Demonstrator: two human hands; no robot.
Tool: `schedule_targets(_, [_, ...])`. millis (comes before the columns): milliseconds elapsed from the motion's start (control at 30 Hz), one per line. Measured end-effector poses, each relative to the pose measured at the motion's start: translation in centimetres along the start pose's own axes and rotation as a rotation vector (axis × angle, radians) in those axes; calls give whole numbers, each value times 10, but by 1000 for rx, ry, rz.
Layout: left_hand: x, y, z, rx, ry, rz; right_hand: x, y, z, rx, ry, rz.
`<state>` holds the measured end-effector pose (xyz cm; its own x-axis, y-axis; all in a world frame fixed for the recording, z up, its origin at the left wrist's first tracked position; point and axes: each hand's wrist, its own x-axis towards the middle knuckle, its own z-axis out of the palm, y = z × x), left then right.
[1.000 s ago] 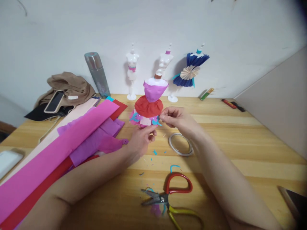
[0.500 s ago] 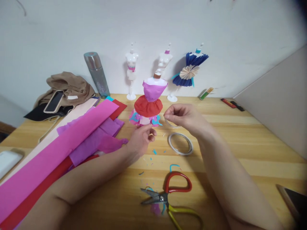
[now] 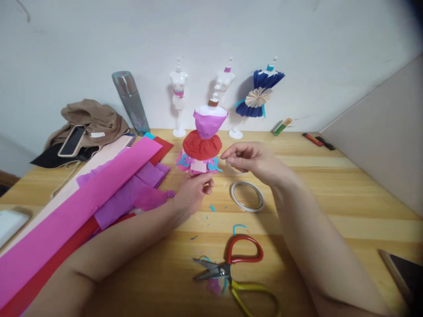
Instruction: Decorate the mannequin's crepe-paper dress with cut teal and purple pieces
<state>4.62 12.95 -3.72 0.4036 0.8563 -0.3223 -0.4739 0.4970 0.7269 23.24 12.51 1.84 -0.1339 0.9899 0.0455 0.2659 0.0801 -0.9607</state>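
A small dress form [image 3: 202, 147] in a purple paper top and red gathered skirt stands in front of me. Pink paper with turquoise cut-outs and a pale pink piece surrounds its lower part. My left hand [image 3: 194, 190] is closed at the front of this lower edge, thumb against it. To the right of the skirt, my right hand [image 3: 249, 160] is pinched, its fingertips close to the red paper; anything between them is too small to make out. One tape roll [image 3: 235, 169] lies partly hidden behind my right hand, and a second tape roll [image 3: 247, 197] lies just below.
Open scissors [image 3: 228, 269] lie near me among paper scraps. Coloured paper sheets [image 3: 109, 189] cover the left side. Behind stand two white dress forms [image 3: 179, 88], one in a navy dress [image 3: 259, 94], and a steel bottle [image 3: 130, 103]. A phone [image 3: 72, 141] rests on brown cloth.
My right hand has come slightly nearer the red skirt, moving left. My left hand stays at the lower edge of the dress form. The whole view has shifted a little.
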Motion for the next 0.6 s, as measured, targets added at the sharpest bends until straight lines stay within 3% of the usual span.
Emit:
schedule_targets(367, [2, 1, -6, -8, -7, -49, -10, -8, -17, -174, -219, 36])
schedule_targets(467, [-1, 2, -4, -28, -24, -22, -26, -15, -13, -238, -382, 34])
schedule_targets(600, [0, 2, -3, -91, -12, 16, -68, -19, 14, -514, -623, 65])
